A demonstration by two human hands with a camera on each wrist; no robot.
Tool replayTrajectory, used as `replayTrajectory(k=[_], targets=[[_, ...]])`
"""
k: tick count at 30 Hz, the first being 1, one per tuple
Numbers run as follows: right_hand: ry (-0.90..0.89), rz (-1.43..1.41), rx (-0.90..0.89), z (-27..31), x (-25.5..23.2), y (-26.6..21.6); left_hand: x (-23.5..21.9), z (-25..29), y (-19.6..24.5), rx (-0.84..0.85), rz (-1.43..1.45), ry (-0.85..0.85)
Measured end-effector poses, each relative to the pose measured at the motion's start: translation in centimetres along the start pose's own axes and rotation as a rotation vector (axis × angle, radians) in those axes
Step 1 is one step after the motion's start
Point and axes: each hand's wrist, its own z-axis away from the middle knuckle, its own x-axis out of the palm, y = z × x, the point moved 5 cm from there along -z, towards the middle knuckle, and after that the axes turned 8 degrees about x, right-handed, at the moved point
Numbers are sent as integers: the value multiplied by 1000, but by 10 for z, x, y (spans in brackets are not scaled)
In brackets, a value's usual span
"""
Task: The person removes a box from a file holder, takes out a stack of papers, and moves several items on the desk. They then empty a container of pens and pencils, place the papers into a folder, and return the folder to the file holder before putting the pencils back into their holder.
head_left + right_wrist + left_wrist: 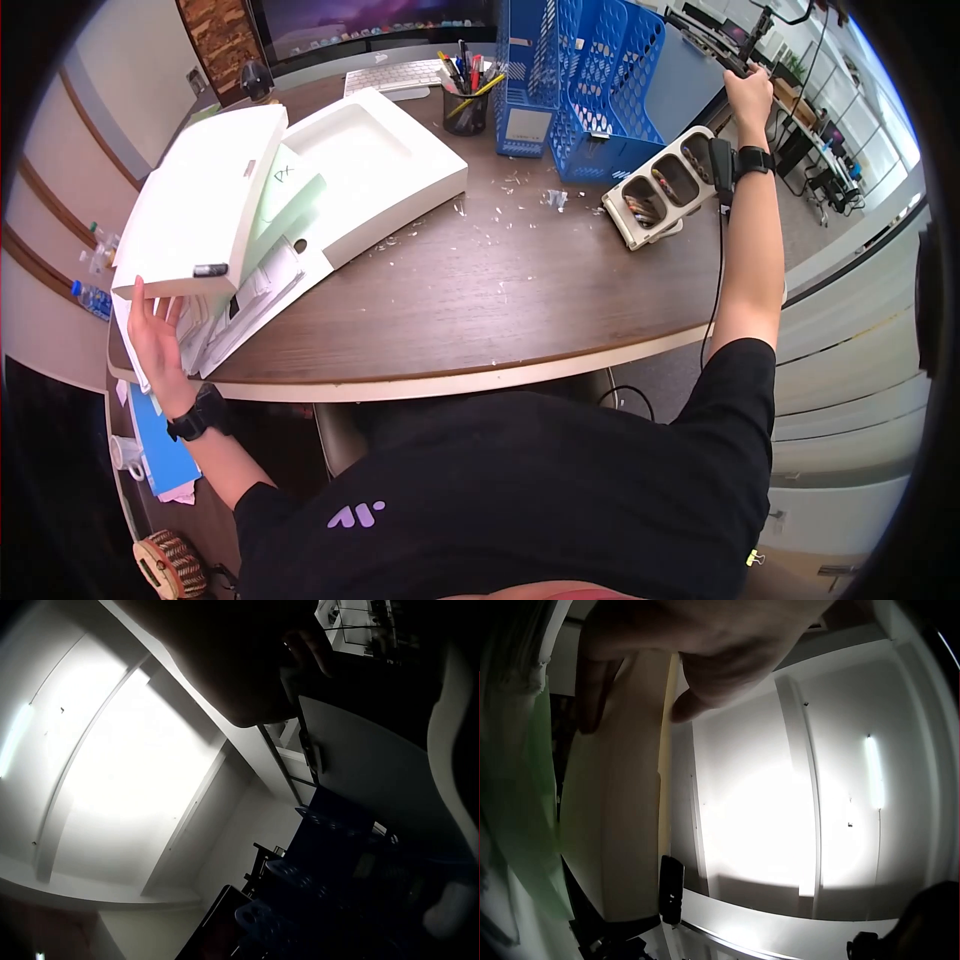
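At the left of the desk, my left hand (158, 345) grips the near corner of a white box (205, 190). In the left wrist view its thumb (694, 709) and fingers (592, 701) lie on opposite faces of the box's edge. Green paper (285, 195) and loose white papers (265, 285) stick out underneath. My right arm is stretched far out, and the right hand (748, 95) curls round part of a black jointed stand (738, 62) above the grey partition. The right wrist view is dark there, and the palm side is hidden.
A white tray-like box (400, 160) lies beside the papers. Blue file holders (610, 110), a pen cup (466, 112) and a beige organizer (640, 240) stand towards the back and right. Paper scraps (556, 198) litter the desk (450, 310). A black cable (716, 290) hangs by the right arm.
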Motion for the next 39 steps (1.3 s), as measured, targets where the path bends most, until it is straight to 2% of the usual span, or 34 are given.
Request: replayTrajectory(k=[4,6,7,9,11,14,15,18,19,22,25,27,29,32,33,36,39], targets=[[18,-58,-79,9,-2,-12,-12,4,-5,100,24,-18],[-143,-43,-1,12,5,-14,-33,-3,-13,174,25,-22],[-223,-34,36,12,8,-15,-33,3,-12,197,-39,64],[-225,3,63,9,19,-9,-22,24,-5,240,-169,235],[-211,-25,53,9,22,-7,-4,36,6,293,-256,158],[-447,-163,135,17,15,-13,14,46,12,388,-358,102],[-476,-147,178,16,17,-10,26,51,16,403,-361,90],[-328,-111,135,12,32,6,55,63,26,476,-399,51],[-107,-122,15,32,4,-17,62,68,28,504,-417,37],[241,-205,-219,43,-22,-41,83,82,35,512,-440,-73],[22,97,-127,27,-1,-33,86,89,23,361,-318,-284],[-64,220,-64,24,9,-28,100,99,25,365,-416,-439],[-114,304,-12,34,1,-39,117,113,28,366,-471,-556],[-167,387,40,40,-4,-51,127,127,25,215,-375,-654],[-181,408,53,41,-4,-53,130,130,25,210,-367,-737],[-242,452,79,39,0,-55,137,140,15,44,-299,-882],[-191,440,77,34,4,-52,147,150,3,-125,-421,-1110]])
